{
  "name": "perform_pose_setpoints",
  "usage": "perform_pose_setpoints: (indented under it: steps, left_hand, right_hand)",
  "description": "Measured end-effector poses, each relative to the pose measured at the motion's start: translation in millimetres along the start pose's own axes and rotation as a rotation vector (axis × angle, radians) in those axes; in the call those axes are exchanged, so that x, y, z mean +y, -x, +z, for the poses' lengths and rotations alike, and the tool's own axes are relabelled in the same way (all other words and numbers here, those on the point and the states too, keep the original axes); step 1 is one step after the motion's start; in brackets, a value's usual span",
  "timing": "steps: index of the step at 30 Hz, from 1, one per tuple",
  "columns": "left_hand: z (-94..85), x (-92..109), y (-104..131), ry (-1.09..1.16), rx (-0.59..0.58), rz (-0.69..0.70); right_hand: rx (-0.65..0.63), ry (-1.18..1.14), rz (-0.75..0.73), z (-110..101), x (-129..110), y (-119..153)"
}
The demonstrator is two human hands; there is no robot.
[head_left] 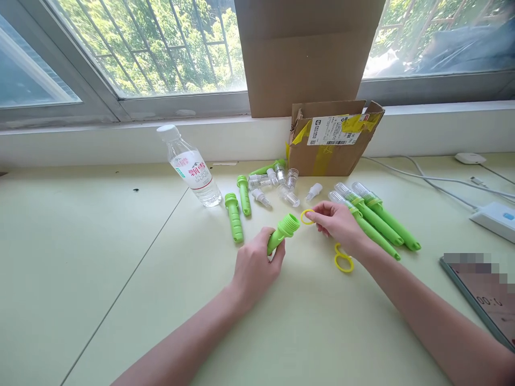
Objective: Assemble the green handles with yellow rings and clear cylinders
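My left hand (257, 262) is wrapped round a green handle (284, 230), its threaded open end tilted up to the right. Between the fingertips of my right hand (336, 222) is a yellow ring (307, 216), just right of the threaded end. Two more yellow rings (344, 262) lie on the table below my right hand. Several clear plastic caps (288, 196) and white nozzles (314, 191) are scattered beyond my hands. Two green handles (234, 217) lie at the left of these. Three green handles with clear caps (378, 214) rest side by side at the right.
A water bottle (195, 169) stands behind the loose handles. An opened cardboard box (332, 142) is at the back against the wall. White cables (434, 179), a power strip (494, 220) and a phone (478, 300) are on the right.
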State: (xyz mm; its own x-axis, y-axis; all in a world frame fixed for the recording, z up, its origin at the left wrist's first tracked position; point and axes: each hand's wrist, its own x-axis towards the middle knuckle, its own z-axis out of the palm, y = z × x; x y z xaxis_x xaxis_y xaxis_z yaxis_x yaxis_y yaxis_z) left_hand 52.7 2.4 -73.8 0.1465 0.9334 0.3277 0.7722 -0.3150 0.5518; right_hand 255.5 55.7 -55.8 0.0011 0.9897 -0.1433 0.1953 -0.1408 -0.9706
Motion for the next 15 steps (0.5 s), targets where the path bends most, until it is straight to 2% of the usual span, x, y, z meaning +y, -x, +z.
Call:
perform_pose_setpoints:
  steps: [4,9,15]
  left_hand:
    - [2.2,-0.4,0.7,-0.073,-0.010,0.066]
    - [0.2,0.7,0.6,-0.092,-0.041,0.094]
    - [-1.6,1.2,0.7,-0.103,-0.061,0.092]
  right_hand:
    - [-0.068,-0.030,-0.023,2.3,-10.3,6.5]
    - [-0.168,-0.027,-0.149,7.9,-27.8,21.6]
    - [-0.163,0.053,-0.226,13.5,-35.0,30.1]
